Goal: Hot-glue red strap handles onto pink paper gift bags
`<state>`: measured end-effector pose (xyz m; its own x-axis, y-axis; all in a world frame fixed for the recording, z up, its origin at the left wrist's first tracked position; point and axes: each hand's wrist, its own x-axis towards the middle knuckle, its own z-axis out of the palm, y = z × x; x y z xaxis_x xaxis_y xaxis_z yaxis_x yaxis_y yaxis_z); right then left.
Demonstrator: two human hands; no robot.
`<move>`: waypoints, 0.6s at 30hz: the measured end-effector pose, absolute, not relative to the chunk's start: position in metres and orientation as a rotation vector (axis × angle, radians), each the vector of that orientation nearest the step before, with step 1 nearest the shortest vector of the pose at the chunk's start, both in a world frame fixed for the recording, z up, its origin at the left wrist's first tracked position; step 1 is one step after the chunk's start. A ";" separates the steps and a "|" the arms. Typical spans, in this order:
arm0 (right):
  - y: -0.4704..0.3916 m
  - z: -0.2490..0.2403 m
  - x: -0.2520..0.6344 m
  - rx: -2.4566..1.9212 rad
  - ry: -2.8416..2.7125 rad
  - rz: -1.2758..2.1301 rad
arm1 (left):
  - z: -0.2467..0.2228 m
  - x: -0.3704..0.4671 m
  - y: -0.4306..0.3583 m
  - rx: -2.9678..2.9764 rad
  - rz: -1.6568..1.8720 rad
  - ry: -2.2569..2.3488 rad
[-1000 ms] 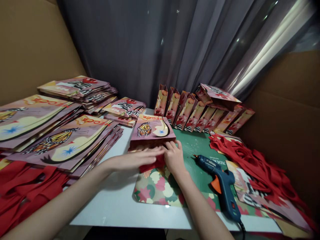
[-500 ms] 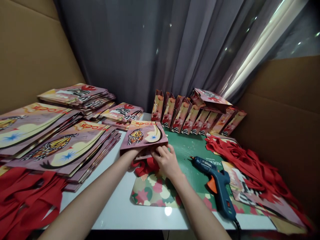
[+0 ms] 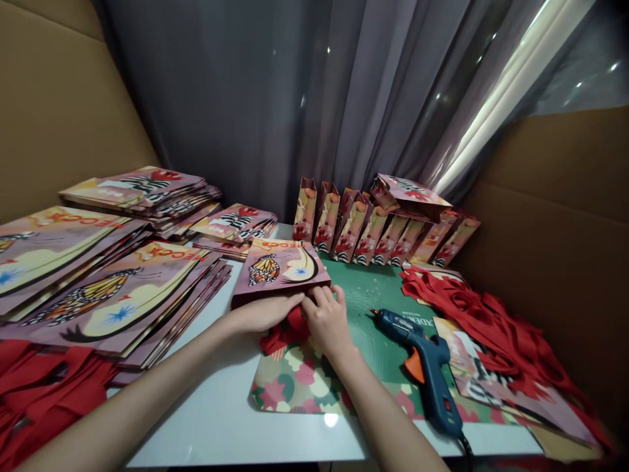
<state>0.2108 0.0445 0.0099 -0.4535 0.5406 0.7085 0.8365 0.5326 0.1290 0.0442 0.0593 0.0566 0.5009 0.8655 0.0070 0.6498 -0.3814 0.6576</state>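
Observation:
A small paper bag (image 3: 275,267) with a butterfly print lies on its side in front of me, its open end towards me. Closed at its near right corner, my right hand (image 3: 327,318) grips the edge there. My left hand (image 3: 263,311) lies along the near edge, thumb towards the right hand; its other fingers are partly hidden, and it appears closed on the edge. Red ribbon (image 3: 287,331) hangs from the opening, beneath both hands. A blue glue gun (image 3: 422,354) with an orange trigger rests right of my right hand.
Flat bags are stacked on the left (image 3: 113,301). Small bags stand in a row (image 3: 354,226) at the back, one lying on top. Loose red ribbons (image 3: 491,321) cover the right side, more (image 3: 49,393) the front left. Under the glue gun is a green mat (image 3: 363,308). Cardboard walls flank the white table (image 3: 236,419).
My left hand has come out of the bag's opening and now lies along its near edge. My right hand stays at the near right corner.

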 end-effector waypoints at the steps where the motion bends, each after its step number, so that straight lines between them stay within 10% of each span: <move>1: 0.044 0.010 0.210 -1.113 -2.160 -0.625 | 0.057 0.042 0.050 2.185 0.405 1.234; 9: 0.051 0.015 0.222 -1.206 -2.071 -0.620 | 0.093 0.046 -0.038 2.281 0.236 0.783; 13: 0.050 0.020 0.227 -1.128 -2.060 -0.632 | 0.085 0.049 -0.023 2.594 0.734 1.230; 18: 0.046 0.022 0.227 -0.956 -2.103 -0.721 | 0.066 0.055 0.023 2.815 0.429 1.655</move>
